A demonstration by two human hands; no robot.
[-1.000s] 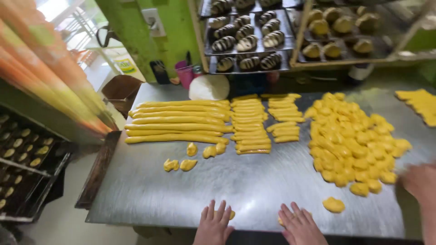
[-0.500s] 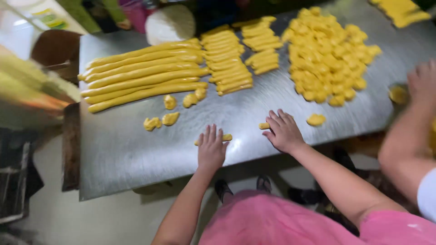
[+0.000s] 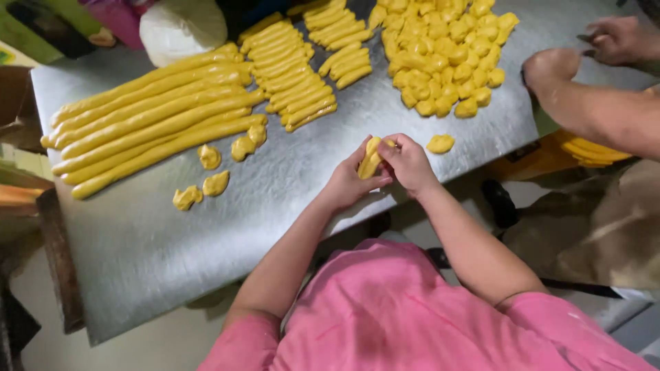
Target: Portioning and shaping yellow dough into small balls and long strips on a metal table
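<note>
Dough piece (image 3: 372, 156) is now up off the surface (image 3: 206, 233), pinched between left hand (image 3: 347, 182) and right hand (image 3: 410, 163), both closed around it — shaping has begun.

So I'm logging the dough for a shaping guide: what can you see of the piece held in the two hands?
The dough piece is yellow, soft-looking and smooth, a short, slightly elongated lump. It is lifted just above the metal table near its front edge, pinched between the left hand and the right hand, whose fingers cover part of it. Nothing else touches it.
</note>
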